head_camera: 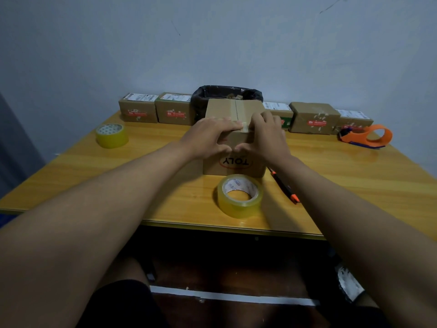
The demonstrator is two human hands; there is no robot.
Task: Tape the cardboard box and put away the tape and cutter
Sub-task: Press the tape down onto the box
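Note:
A brown cardboard box [234, 110] stands in the middle of the yellow wooden table [343, 176], with a strip of tape along its top seam. My left hand [208, 136] and my right hand [267, 136] both press flat on the box's near top edge, fingertips at the tape end, thumbs on the front face. A roll of clear tape [240, 195] lies flat just in front of the box. An orange and black cutter [285, 185] lies to the roll's right, partly under my right forearm.
A second tape roll [111, 135] sits at the table's left. An orange tape dispenser [366, 136] lies at the far right. Several sealed small boxes [138, 111] line the back edge beside a black-lined bin [227, 93].

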